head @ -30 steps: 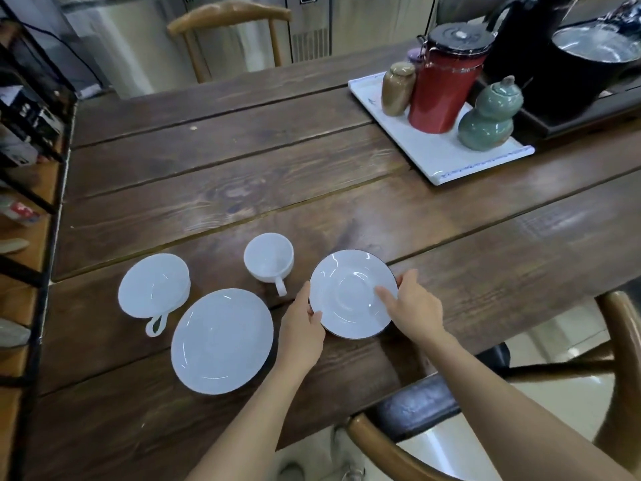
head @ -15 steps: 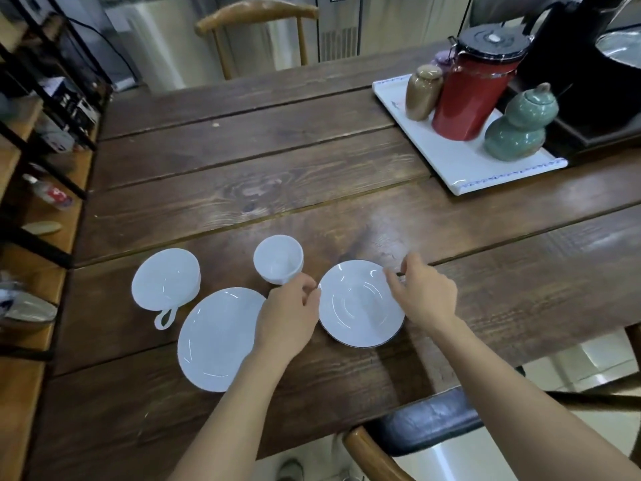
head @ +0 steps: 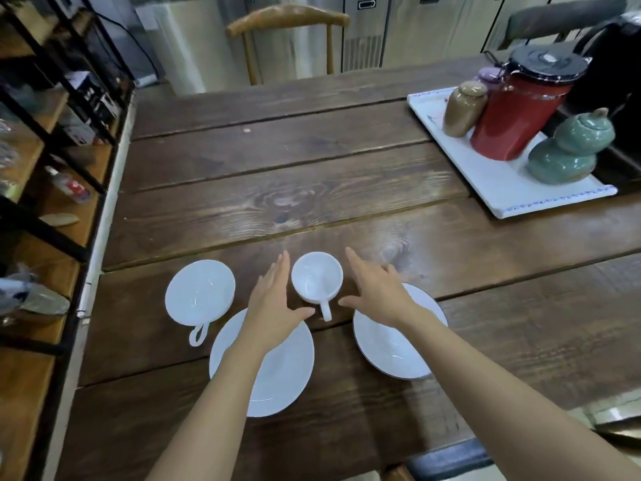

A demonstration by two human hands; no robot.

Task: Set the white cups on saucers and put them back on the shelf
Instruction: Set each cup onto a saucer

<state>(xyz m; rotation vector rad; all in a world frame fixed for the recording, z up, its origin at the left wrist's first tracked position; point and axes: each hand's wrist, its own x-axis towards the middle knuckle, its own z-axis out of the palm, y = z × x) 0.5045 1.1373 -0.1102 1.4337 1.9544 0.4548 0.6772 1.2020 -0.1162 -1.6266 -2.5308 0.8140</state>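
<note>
While flanked by both hands, small white cup (head: 317, 277) upright on wooden table (head: 312, 189), mouth up, handle pointing toward the near edge. Left hand (head: 274, 303) just beside it on one side, right hand (head: 376, 293) on the other, both spread flat with fingers extended, holding nothing, not clearly touching the cup. Near-left saucer (head: 277, 373) under the left wrist; near-right saucer (head: 395, 348) under the right. Second cup (head: 200, 291) further left, handle also toward the near edge. Shelf (head: 52, 161) along the table's left side. White tray (head: 499, 178) far right, well apart, bearing red canister (head: 516, 109) and green jar (head: 569, 147).
</note>
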